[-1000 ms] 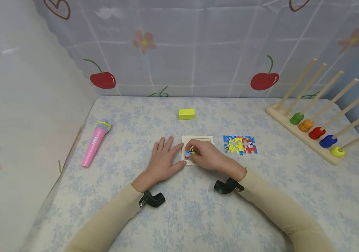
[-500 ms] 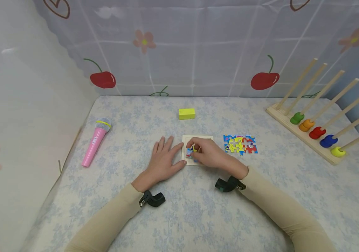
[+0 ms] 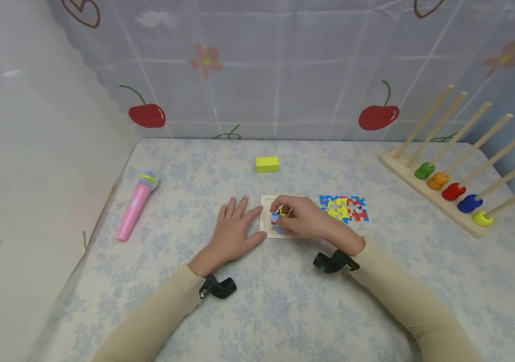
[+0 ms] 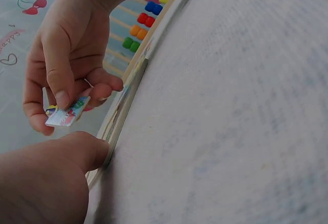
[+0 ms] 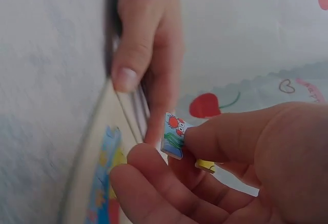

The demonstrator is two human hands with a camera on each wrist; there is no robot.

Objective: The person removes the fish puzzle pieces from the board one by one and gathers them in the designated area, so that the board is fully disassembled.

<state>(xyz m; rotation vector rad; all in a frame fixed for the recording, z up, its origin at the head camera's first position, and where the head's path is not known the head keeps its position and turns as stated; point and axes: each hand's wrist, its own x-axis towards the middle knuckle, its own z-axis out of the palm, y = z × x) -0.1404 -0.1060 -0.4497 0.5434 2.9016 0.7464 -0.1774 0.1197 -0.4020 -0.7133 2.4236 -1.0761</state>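
Observation:
My right hand (image 3: 302,217) pinches a small jigsaw piece (image 5: 173,139) between thumb and fingers, close over the pale wooden puzzle tray (image 3: 263,218). A red crab and green weed on blue are printed on the piece. Something with a yellow edge (image 5: 205,165) shows behind it among the fingers. My left hand (image 3: 234,234) lies with straight fingers on the table, its thumb and index fingertips at the tray's left edge. The right hand hides much of the tray. Right of it lies a partly joined jigsaw (image 3: 344,207) in blue, yellow and red, with gaps in it.
A yellow block (image 3: 267,164) sits behind the tray. Off to the left lies a pink toy microphone (image 3: 136,206). At the back right stands a wooden peg rack (image 3: 433,193) with coloured beads on tall rods. A patterned curtain (image 3: 275,70) closes off the back.
My right hand has shifted a little to the right over the tray, carrying the jigsaw piece away from the tray's left edge. The left hand stays in place.

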